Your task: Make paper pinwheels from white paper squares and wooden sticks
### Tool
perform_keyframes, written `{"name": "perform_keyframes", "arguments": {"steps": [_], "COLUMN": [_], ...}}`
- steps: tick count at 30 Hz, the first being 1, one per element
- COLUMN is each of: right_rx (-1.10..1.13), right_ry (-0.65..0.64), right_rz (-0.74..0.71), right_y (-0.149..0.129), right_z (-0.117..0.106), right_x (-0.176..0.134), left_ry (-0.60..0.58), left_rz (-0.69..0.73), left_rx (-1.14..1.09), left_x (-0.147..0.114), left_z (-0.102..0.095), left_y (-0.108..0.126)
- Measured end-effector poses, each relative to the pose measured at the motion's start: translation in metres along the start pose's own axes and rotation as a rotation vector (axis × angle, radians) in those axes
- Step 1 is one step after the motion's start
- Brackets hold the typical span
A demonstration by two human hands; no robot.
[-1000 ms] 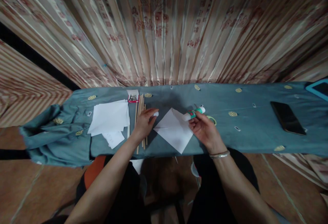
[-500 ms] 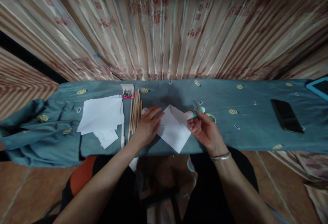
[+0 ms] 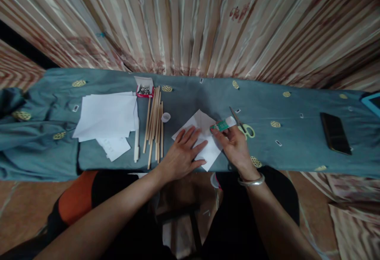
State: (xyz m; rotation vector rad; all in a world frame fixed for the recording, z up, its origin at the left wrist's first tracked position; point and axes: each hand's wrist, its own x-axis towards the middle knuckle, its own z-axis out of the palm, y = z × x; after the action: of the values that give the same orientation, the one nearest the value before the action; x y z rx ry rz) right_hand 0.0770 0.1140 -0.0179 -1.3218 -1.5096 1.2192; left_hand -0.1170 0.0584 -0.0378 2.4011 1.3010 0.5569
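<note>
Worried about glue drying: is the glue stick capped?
Uncapped: small white cap lies apart beside the sticks; right hand holds the glue stick.

The left hand [image 3: 184,155] lies flat on the paper [image 3: 199,131] and hides its near-left part; the right hand [image 3: 233,146] covers its right corner. The glue stick [image 3: 223,125] is partly wrapped by the right fingers, so its tip end cannot be made out, and its label is too small to read. The scissors [image 3: 244,127] have one loop behind the right hand. The small box [image 3: 144,89] holds shiny bits too small to name. The tablet [image 3: 372,102] is cut off by the right edge. Both forearms run out at the bottom edge. The cloth [image 3: 297,149] hides whatever it covers.
</note>
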Motion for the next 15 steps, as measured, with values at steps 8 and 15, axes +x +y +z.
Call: {"name": "perform_keyframes", "arguments": {"steps": [8,15], "right_rx": [-0.294,-0.408], "right_ry": [0.04,0.024], "right_rz": [-0.093,-0.183], "right_y": [-0.007,-0.01], "right_z": [0.007,0.009], "right_x": [-0.011,-0.011], "left_ry": [0.051,0.062], "left_rz": [-0.023,0.003], "left_rx": [-0.098,-0.033], "left_x": [0.0,-0.002], "left_z": [0.002,0.004], "left_y": [0.002,0.001]}}
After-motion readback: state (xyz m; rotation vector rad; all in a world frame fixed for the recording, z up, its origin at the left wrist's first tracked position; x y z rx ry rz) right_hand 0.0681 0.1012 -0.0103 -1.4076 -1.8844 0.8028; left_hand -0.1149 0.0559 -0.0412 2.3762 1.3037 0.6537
